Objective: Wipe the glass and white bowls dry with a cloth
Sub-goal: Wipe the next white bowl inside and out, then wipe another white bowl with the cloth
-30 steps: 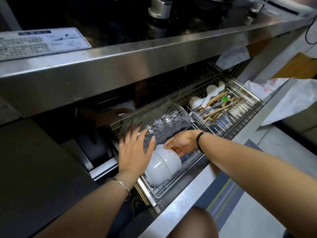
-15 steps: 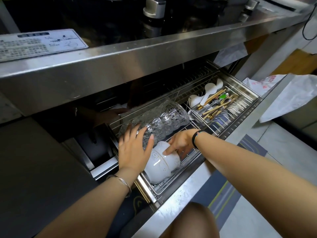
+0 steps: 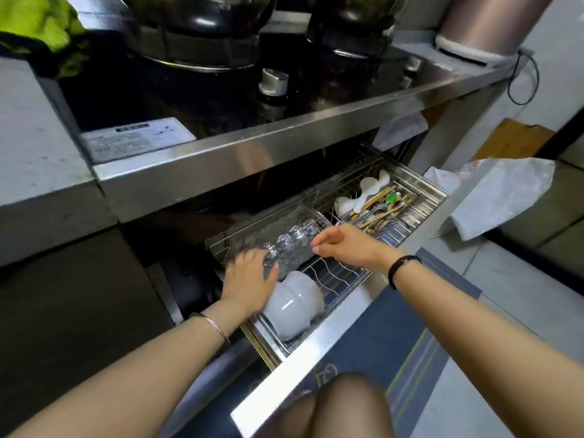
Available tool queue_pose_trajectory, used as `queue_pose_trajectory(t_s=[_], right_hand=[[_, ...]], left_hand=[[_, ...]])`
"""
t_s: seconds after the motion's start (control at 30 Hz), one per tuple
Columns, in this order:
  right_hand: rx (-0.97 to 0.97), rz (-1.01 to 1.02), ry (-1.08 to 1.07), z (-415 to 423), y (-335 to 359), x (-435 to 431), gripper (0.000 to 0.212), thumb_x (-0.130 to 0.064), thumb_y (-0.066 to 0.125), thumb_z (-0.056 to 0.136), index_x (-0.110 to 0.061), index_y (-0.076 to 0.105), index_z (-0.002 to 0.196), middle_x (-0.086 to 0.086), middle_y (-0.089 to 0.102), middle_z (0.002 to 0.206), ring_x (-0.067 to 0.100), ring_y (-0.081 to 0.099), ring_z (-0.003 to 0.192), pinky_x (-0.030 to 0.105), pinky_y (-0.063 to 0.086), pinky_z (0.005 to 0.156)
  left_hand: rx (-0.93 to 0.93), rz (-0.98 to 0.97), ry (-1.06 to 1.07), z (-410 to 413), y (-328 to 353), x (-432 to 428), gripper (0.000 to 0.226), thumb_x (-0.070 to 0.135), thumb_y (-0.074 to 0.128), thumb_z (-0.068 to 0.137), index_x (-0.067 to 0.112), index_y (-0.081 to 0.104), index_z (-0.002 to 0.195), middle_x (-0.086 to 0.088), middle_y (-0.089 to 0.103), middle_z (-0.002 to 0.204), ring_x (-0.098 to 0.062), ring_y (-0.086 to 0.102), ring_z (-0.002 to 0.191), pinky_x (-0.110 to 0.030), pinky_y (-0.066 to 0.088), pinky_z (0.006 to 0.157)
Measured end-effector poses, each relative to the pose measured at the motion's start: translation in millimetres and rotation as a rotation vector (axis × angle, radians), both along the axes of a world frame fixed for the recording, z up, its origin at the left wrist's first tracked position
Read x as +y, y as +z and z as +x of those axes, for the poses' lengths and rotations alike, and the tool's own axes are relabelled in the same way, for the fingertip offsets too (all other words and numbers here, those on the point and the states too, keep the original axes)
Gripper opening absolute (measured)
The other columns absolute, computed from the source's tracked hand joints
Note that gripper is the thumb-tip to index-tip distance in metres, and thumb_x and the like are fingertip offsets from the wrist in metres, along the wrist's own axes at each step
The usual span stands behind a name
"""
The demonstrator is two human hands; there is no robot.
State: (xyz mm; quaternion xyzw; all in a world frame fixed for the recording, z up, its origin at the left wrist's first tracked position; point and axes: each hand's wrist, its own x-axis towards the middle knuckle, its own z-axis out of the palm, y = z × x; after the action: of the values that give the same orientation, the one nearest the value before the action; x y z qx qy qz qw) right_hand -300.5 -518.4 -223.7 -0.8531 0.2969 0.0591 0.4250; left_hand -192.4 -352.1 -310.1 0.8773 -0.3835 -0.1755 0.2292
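A row of patterned glass bowls (image 3: 292, 240) lies on its side in the pulled-out wire drawer rack (image 3: 339, 278) under the stove. In front of it, stacked white bowls (image 3: 294, 306) lie on their side at the rack's near left. My left hand (image 3: 251, 281) rests with spread fingers on the left end of the glass bowls, its heel beside the white bowls. My right hand (image 3: 343, 241) hovers with loosely bent fingers at the right end of the glass bowls and holds nothing. A green cloth (image 3: 41, 25) lies on the counter at top left.
A cutlery tray (image 3: 379, 205) with chopsticks and white spoons fills the rack's right part. The steel stove edge (image 3: 284, 137) overhangs the drawer, with pots above. A white plastic bag (image 3: 499, 197) lies at right. A blue floor mat (image 3: 395, 336) lies below; my knee shows at the bottom.
My right hand has lifted off the white bowls and moved up to the right end of the glass bowls. The camera has pulled back and tilted up, showing the pots and green cloth.
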Motion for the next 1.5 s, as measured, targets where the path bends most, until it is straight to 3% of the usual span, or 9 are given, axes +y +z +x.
queue_pose_trajectory(t_s=[0.1, 0.2, 0.33, 0.63, 0.9, 0.97, 1.1, 1.23, 1.5], right_hand=[[-0.220, -0.080, -0.090, -9.3, 23.7, 16.8, 0.012, -0.010, 0.059, 0.093, -0.010, 0.067, 0.102, -0.001, 0.067, 0.094, 0.010, 0.060, 0.088, 0.005, 0.043, 0.068], [-0.391, -0.140, -0.079, -11.3, 63.2, 44.6, 0.013, -0.009, 0.059, 0.093, -0.018, 0.068, 0.097, -0.005, 0.068, 0.093, 0.004, 0.062, 0.085, 0.015, 0.047, 0.074], [-0.556, -0.245, -0.027, -6.6, 117.4, 82.0, 0.019, -0.014, 0.058, 0.093, -0.031, 0.066, 0.092, -0.011, 0.063, 0.113, 0.004, 0.060, 0.102, 0.022, 0.048, 0.086], [-0.770, -0.292, 0.180, 56.6, 184.5, 196.0, 0.018, -0.010, 0.058, 0.092, -0.023, 0.069, 0.096, -0.015, 0.063, 0.110, -0.001, 0.058, 0.100, 0.016, 0.049, 0.083], [-0.661, -0.304, 0.456, 126.7, 175.2, 301.8, 0.012, -0.018, 0.061, 0.091, -0.028, 0.067, 0.093, -0.006, 0.064, 0.106, 0.008, 0.059, 0.096, 0.026, 0.047, 0.083], [-0.675, -0.337, 0.462, 139.7, 174.2, 320.5, 0.004, -0.025, 0.065, 0.088, -0.023, 0.069, 0.090, -0.008, 0.068, 0.095, 0.010, 0.060, 0.084, 0.025, 0.046, 0.075], [-0.578, -0.444, 0.453, 158.9, 170.3, 348.1, 0.026, -0.043, 0.070, 0.081, -0.019, 0.061, 0.083, -0.005, 0.066, 0.084, 0.014, 0.059, 0.078, 0.030, 0.044, 0.067], [-0.514, -0.567, 0.397, 169.9, 167.7, 353.5, 0.018, -0.038, 0.065, 0.085, -0.020, 0.063, 0.083, -0.007, 0.062, 0.077, 0.016, 0.059, 0.078, 0.030, 0.044, 0.065], [-0.660, 0.126, 0.448, 173.2, 236.3, 345.8, 0.012, -0.015, 0.053, 0.097, -0.015, 0.057, 0.086, -0.003, 0.063, 0.081, 0.007, 0.060, 0.072, 0.019, 0.051, 0.065]], left_hand=[[0.026, -0.093, -0.062, -6.7, 48.0, 9.1, 0.029, 0.028, 0.042, 0.099, 0.023, 0.058, 0.123, 0.001, 0.061, 0.124, -0.019, 0.053, 0.114, -0.031, 0.044, 0.091], [-0.033, -0.168, -0.140, -12.0, 104.8, 26.9, 0.023, 0.028, 0.046, 0.097, 0.025, 0.065, 0.110, 0.004, 0.068, 0.100, -0.018, 0.060, 0.096, -0.027, 0.043, 0.074], [-0.060, -0.308, -0.185, -11.5, 170.1, 58.9, 0.021, 0.031, 0.047, 0.097, 0.028, 0.067, 0.105, 0.012, 0.068, 0.094, -0.007, 0.059, 0.086, -0.025, 0.045, 0.074], [-0.236, -0.512, -0.015, 30.3, 254.2, 198.3, 0.017, 0.028, 0.052, 0.096, 0.029, 0.068, 0.103, 0.017, 0.067, 0.094, -0.004, 0.062, 0.085, -0.033, 0.051, 0.081], [-0.298, -0.421, 0.330, 80.5, 254.3, 332.4, 0.014, 0.034, 0.055, 0.090, 0.041, 0.064, 0.098, 0.014, 0.069, 0.101, -0.008, 0.064, 0.094, -0.032, 0.050, 0.087], [-0.296, -0.422, 0.366, 85.0, 252.4, 350.9, 0.017, 0.027, 0.058, 0.091, 0.040, 0.064, 0.102, 0.016, 0.067, 0.105, -0.006, 0.062, 0.097, -0.034, 0.051, 0.088], [-0.268, -0.473, 0.403, 89.2, 252.1, 366.8, 0.022, 0.018, 0.057, 0.093, 0.036, 0.064, 0.103, 0.016, 0.066, 0.103, -0.008, 0.064, 0.094, -0.036, 0.051, 0.089], [-0.245, -0.503, 0.390, 93.4, 256.2, 371.0, 0.023, 0.019, 0.055, 0.094, 0.040, 0.061, 0.101, 0.021, 0.063, 0.103, -0.005, 0.062, 0.096, -0.034, 0.049, 0.092], [-0.179, -0.572, 0.245, 101.8, 290.9, 371.5, 0.032, 0.037, 0.056, 0.093, 0.041, 0.053, 0.125, 0.020, 0.054, 0.129, 0.002, 0.048, 0.117, -0.021, 0.038, 0.098]])
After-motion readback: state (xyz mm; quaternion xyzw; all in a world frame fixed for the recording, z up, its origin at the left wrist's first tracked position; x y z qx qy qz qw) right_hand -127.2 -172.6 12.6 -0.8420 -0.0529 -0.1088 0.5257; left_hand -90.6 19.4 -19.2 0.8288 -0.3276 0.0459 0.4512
